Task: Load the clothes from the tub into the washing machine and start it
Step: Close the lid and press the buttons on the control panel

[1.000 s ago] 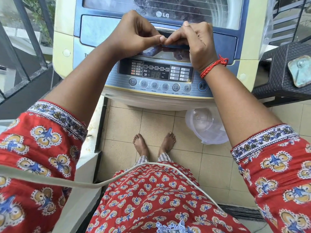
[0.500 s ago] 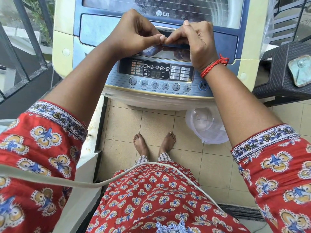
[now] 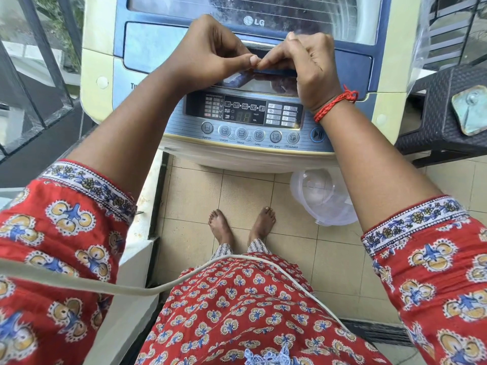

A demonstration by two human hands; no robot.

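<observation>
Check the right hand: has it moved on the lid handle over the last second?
No. The right hand holds the same spot at the lid handle, just below the LG logo.

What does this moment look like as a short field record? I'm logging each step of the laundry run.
machine: LG top-loader washing machine, lid down
left hand: curled at the lid handle, thumb tip meeting right hand
right hand: fingers hooked on the lid handle
display: digits dim
start/pause button: untouched
floor: clear plastic tub beside bare feet
</observation>
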